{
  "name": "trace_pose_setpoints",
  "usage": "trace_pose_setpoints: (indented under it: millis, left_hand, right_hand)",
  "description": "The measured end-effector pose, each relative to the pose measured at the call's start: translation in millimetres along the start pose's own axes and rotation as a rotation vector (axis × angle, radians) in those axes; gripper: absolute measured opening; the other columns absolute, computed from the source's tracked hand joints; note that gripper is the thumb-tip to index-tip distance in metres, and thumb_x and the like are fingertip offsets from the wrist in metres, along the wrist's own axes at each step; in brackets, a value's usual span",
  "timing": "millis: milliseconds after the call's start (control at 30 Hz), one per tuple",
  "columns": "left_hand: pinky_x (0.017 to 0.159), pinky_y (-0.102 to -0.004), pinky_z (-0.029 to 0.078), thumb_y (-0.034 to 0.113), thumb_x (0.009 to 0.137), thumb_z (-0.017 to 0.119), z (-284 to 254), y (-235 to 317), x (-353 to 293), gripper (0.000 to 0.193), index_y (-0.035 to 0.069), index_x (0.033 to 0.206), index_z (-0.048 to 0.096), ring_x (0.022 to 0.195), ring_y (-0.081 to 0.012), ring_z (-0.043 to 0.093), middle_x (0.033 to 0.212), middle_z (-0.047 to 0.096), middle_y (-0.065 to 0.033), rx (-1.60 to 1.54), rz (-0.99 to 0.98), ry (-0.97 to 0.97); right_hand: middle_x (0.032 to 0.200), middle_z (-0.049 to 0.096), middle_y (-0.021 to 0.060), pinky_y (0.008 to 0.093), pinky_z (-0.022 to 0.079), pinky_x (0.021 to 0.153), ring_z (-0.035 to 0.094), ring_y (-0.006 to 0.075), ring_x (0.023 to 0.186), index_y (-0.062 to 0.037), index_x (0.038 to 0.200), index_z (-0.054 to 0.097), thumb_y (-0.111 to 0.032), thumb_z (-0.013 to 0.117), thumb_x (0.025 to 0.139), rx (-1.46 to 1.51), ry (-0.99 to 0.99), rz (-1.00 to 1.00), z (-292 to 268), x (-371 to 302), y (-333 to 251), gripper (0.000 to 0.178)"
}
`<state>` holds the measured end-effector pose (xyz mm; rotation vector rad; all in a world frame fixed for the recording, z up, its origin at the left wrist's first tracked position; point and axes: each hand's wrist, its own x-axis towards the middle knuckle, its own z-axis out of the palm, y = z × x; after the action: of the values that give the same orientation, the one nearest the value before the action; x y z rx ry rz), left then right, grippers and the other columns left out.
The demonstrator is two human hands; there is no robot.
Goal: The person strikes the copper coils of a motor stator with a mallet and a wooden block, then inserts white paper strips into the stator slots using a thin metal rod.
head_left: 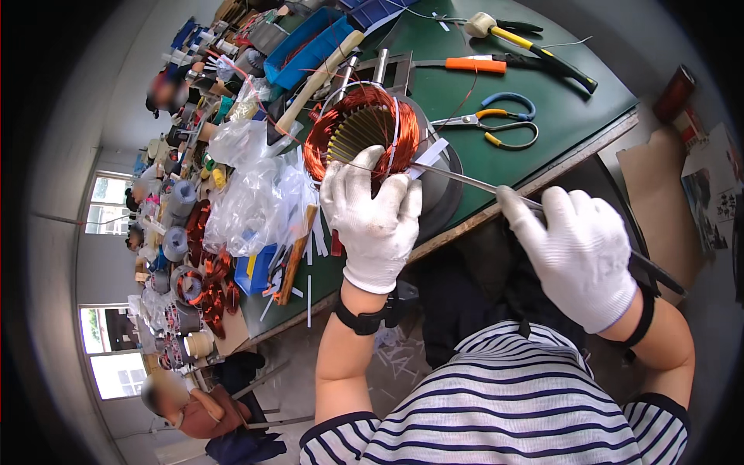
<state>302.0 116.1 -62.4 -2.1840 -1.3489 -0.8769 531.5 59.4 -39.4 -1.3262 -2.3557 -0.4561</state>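
Note:
A motor stator (316, 146) with thick copper windings and a slotted inner wall lies on the green workbench (535, 159). My left hand (372, 221), in a white glove, grips the near rim of its windings, with fingers curled into the bore. In my gloved right hand (577, 252) is a long thin metal rod (465, 180) with a dark rear end. The rod slants left across the bench edge, its tip at the stator's right side. By that tip a white insulating strip (431, 153) sticks out. Fine copper wires cross above the windings.
Scissors (504, 120), an orange-handled tool (476, 66) and a yellow-and-black hammer (535, 50) lie right of the stator. A wooden-handled tool (322, 81), clear plastic bags (248, 201) and blue bins (310, 48) crowd the left. A seated person (209, 411) is at lower left.

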Motion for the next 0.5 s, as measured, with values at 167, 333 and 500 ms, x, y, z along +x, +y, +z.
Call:
trace_pose_setpoints:
  millis: [167,333,500]
  left_hand:
    - [0.096,-0.0489,0.033,0.018,0.064,0.073,12.5,-0.8,-5.0,0.015,0.014,0.073,0.062,0.097,-0.0302,0.051,0.103,0.057,-0.0104,-0.024,-0.053,0.061]
    - [0.096,-0.0467,0.034,0.022,0.065,0.074,9.2,-8.9,-11.2,0.016,0.014,0.074,0.064,0.099,-0.0295,0.051,0.105,0.058,-0.0090,-0.047,-0.010,0.076]
    - [0.095,-0.0455,0.037,0.022,0.065,0.077,-9.9,-27.7,-20.4,0.017,0.013,0.073,0.064,0.100,-0.0306,0.054,0.108,0.058,-0.0094,-0.248,0.015,0.052]
  right_hand:
    - [0.068,0.042,0.0027,0.0294,0.038,0.050,0.047,0.0161,0.058,-0.0148,0.115,0.063,-0.012,0.058,0.071,0.010,0.036,0.021,39.3,9.5,-18.7,0.045]
    - [0.064,0.041,0.0040,0.0301,0.039,0.043,0.049,0.0178,0.053,-0.0140,0.115,0.062,-0.012,0.058,0.074,0.173,0.217,0.099,57.2,14.3,-23.8,0.041]
    - [0.067,0.044,0.0035,0.0302,0.039,0.050,0.049,0.0166,0.058,-0.0140,0.112,0.063,-0.012,0.060,0.073,0.223,0.002,0.069,11.5,-13.8,-12.4,0.039]
